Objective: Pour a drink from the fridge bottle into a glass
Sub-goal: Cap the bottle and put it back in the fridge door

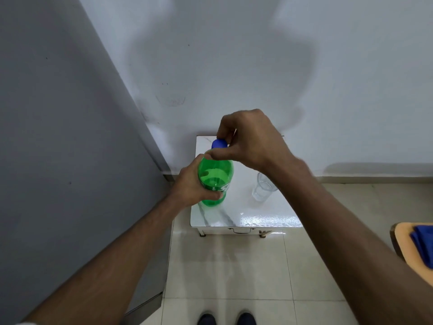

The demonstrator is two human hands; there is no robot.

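Observation:
A green plastic bottle (216, 178) with a blue cap (219, 144) stands on the small white marble-look table (248, 215). My left hand (191, 185) is wrapped around the bottle's body from the left. My right hand (248, 137) comes from above, with thumb and fingers pinched around the blue cap. A clear empty glass (262, 190) stands upright on the table to the right of the bottle, partly behind my right forearm.
A grey fridge side (70, 137) fills the left. The white wall (257, 66) stands just behind the table. An orange seat with a blue cloth (419, 245) is at the right edge. Beige floor tiles and my shoes (226, 319) lie below.

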